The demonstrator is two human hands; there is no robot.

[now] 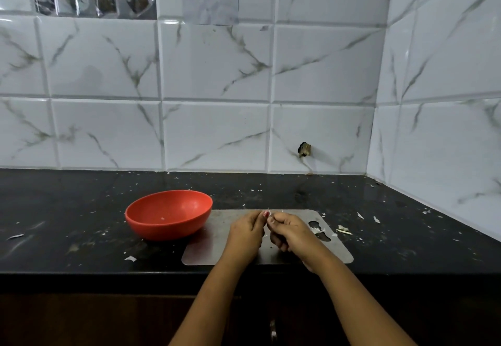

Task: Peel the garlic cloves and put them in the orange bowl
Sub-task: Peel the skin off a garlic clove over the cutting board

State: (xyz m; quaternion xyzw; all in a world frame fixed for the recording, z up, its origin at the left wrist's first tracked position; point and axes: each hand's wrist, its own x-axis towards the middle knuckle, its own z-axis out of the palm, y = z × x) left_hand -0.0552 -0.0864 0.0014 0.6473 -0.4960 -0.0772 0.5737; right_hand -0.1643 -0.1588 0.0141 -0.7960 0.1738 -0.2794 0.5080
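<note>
The orange bowl (168,214) stands on the black counter, left of a steel cutting board (217,248). Only a tiny white scrap shows inside it. My left hand (248,233) and my right hand (291,233) meet above the board, fingertips together. Between them they pinch a small garlic clove (268,217). The clove is mostly hidden by the fingers, and a thin strip of skin sticks up from it.
Garlic skin scraps (343,230) lie by the board's right end and are scattered over the counter (81,210). A tiled wall (217,128) closes the back and the right side. The counter's front edge runs just below the board, with a cabinet underneath.
</note>
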